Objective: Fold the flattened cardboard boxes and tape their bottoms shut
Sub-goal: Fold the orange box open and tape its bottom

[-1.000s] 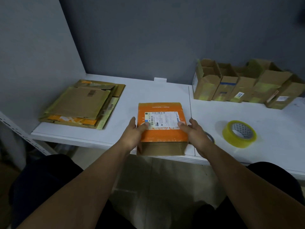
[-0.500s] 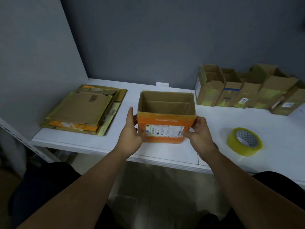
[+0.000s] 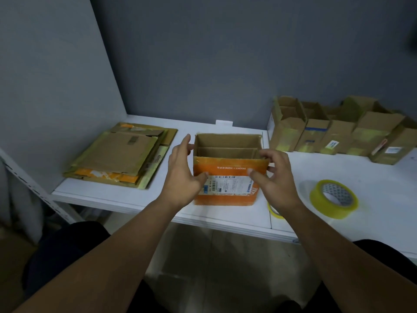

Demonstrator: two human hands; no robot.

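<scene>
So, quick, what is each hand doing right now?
Left hand: open, straight fingers against the orange box's left side.
Right hand: closed, fingers curled round the orange box's right corner.

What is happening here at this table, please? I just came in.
A person is assembling cardboard boxes. Both hands are on an orange box that stands open-topped near the front of the white table. The left hand lies against its left side with the thumb on the front, and the right hand grips its right edge. A stack of flattened boxes lies to the left, a row of folded boxes stands at the back right, and a yellow tape roll lies untouched.
</scene>
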